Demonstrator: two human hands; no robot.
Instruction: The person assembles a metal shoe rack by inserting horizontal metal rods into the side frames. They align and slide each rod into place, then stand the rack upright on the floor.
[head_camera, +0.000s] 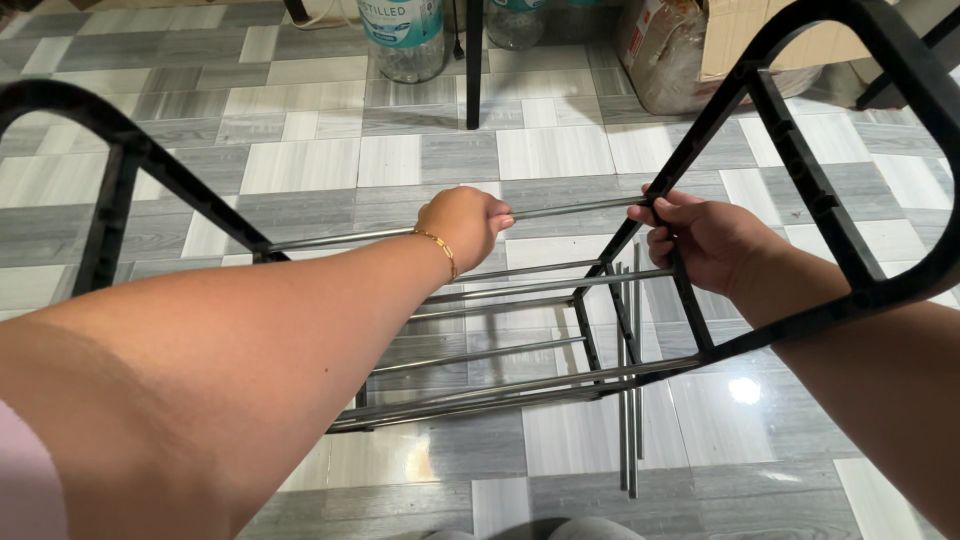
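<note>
Seating a rod in the rack frame

Your left hand (468, 222) fists the steel rod (570, 211); your right hand (705, 240), at 3 o'clock, clamps the black side frame (800, 150). Keep the rod level as you push.

One head cam (worn), looking steeply down and forward, close over both forearms toward tiled floor (300, 160).
</note>
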